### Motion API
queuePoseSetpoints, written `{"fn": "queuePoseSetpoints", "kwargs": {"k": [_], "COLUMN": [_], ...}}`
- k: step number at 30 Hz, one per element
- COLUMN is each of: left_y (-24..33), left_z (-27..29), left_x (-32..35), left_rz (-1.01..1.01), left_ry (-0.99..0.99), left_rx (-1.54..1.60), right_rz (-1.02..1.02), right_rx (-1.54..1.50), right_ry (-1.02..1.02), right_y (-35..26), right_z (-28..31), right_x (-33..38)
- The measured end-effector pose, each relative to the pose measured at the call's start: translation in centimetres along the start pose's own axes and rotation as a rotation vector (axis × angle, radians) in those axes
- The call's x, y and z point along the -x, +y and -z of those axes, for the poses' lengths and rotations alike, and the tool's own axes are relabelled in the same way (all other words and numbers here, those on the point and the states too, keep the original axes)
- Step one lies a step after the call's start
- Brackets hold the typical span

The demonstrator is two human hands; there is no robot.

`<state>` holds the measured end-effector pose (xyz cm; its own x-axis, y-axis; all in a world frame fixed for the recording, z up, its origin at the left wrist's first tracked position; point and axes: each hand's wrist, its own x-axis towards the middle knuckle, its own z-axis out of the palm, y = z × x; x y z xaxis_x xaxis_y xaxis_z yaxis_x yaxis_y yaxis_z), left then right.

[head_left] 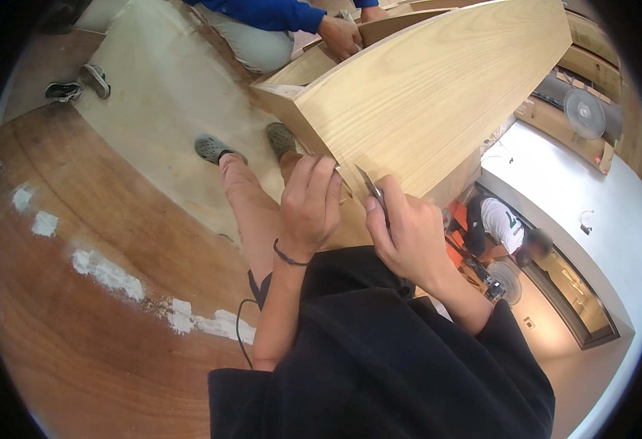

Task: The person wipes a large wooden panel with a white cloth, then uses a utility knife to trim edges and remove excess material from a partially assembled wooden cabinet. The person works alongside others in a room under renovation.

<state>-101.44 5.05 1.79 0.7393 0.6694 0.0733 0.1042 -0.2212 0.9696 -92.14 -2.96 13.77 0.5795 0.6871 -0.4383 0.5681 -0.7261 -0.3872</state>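
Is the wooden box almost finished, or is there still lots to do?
The pale wooden box already has its panels joined, so that part looks done. In hand: the left hand presses on its lower edge while the right hand holds a thin metal blade there. A co-worker's hand grips the far end. What is left cannot be told.

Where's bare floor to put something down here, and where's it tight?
Free: the brown floor left of the white filler patches, and the pale sheet between the loose shoes and the person's feet. Crowded: both hands, left hand and right hand holding a small blade, sit at the wooden panel; another person's hand works its far end.
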Motion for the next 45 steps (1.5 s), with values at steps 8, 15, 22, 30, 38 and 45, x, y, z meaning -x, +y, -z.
{"fn": "queuePoseSetpoints", "kwargs": {"k": [8,15,22,30,38,45], "left_y": [-0.1,-0.2,-1.0,-0.4,-0.5,-0.4], "left_z": [-0.6,-1.2,-1.6,-1.6,-1.9,-2.3], "left_x": [0.2,0.5,0.8,0.5,0.7,0.8], "left_rz": [0.061,0.135,0.052,0.088,0.103,0.098], "left_ry": [0.031,0.057,0.077,0.105,0.127,0.168], "left_rx": [0.102,0.206,0.191,0.227,0.249,0.274], "right_rz": [0.069,0.084,0.095,0.065,0.036,0.031], "right_rx": [0.005,0.098,0.132,0.143,0.152,0.173], "right_ry": [0.02,-0.026,-0.05,-0.044,-0.053,-0.056], "right_y": [0.1,-0.1,0.0,-0.5,-1.1,-1.0], "right_z": [-0.7,-0.6,-0.5,-0.5,-0.6,-0.9], "right_x": [-0.4,-0.9,-0.9,-0.8,-0.6,-0.6]}}
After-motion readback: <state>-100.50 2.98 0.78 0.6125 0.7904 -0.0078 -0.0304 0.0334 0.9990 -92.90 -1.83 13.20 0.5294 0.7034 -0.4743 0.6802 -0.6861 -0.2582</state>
